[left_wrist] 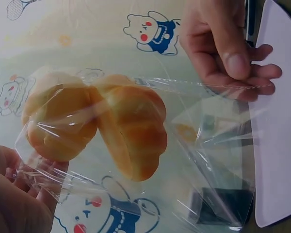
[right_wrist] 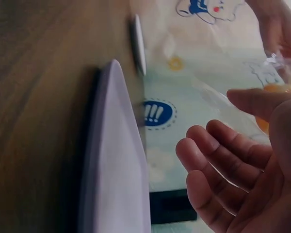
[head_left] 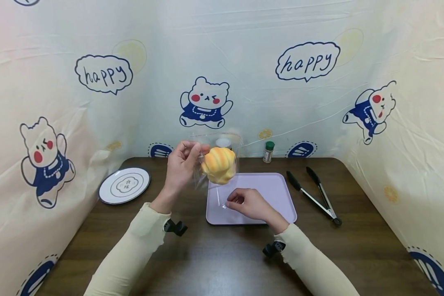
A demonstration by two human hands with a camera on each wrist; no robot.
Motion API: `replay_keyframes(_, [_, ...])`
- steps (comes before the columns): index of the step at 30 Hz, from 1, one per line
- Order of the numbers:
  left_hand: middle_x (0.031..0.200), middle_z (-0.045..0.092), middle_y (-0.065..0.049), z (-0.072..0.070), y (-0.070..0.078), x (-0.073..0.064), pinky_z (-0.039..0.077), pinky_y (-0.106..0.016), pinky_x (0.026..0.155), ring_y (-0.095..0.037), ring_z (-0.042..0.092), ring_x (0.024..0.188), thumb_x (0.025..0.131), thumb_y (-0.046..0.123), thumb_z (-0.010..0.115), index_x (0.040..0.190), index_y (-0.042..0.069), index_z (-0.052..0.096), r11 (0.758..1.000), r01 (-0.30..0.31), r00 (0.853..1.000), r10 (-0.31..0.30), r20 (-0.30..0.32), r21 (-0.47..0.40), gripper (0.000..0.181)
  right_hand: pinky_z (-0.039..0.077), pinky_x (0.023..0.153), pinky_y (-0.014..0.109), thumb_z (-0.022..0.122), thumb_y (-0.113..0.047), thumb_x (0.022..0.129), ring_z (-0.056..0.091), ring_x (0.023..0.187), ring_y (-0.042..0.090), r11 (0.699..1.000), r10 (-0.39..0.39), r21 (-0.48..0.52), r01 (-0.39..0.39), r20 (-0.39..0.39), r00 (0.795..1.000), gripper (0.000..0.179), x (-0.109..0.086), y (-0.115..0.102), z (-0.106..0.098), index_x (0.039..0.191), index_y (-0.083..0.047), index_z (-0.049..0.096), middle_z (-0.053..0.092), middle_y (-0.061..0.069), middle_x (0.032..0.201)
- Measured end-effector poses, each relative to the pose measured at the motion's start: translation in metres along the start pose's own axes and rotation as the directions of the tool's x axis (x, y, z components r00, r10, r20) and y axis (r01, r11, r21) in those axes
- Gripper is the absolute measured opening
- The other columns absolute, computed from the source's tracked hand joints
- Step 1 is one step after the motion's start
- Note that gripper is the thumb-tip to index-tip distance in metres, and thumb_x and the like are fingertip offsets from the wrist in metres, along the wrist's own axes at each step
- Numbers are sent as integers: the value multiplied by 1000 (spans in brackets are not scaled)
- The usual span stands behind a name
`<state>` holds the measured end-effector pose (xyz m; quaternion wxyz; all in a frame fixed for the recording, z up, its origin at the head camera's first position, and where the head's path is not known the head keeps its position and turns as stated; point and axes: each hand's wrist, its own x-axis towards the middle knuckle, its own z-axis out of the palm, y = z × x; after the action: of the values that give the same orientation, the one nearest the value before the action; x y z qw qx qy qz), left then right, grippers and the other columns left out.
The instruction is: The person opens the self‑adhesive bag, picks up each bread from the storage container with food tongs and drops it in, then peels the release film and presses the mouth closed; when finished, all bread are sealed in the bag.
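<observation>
Head view: my left hand (head_left: 183,162) pinches a clear plastic bag (left_wrist: 194,128) of golden, ridged bread (head_left: 219,165) near the far left corner of a pale-purple rectangular tray (head_left: 271,187); nearer, my right hand (head_left: 250,203) curls loosely, thumb apart.

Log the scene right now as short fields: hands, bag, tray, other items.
left hand: grips the clear bag by one side
right hand: near the bag, thumb and fingers apart; contact unclear
bag contents: golden bread, seemingly two pieces
tray: lilac, on the brown table
left of tray: white plate
right of tray: tongs, arms spread
behind tray: green-capped bottle
</observation>
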<state>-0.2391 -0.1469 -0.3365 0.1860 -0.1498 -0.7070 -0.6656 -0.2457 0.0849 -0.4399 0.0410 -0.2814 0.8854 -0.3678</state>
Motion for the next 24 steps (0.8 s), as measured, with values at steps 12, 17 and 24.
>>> replay_keyframes(12, [112,75,-13,-7,-2,4,59,-29,86,-14,73,99,98,34,62,109,6,59,1000,1,995,-4,-96,-30,30,50,70,23,69,-23,94,59,74,3,997,-31,-70,32,26,999,7,0,5,-1,87,-21,70,67,-11,80])
replay_keyframes(17, [109,75,-12,-8,-3,5,60,-34,86,-15,72,97,98,31,63,107,6,60,998,-6,993,-2,-120,-66,27,51,73,24,69,-24,95,59,76,3,995,-21,-100,27,55,998,7,-3,12,-13,88,-24,69,67,-13,80])
replay_keyframes(24, [107,76,-8,-2,-4,2,61,-30,77,-16,73,97,97,32,64,105,8,60,994,-21,991,6,-134,-110,26,51,73,24,69,-26,94,59,76,5,995,-16,-101,22,67,998,6,-5,13,-22,89,-24,69,67,-12,81])
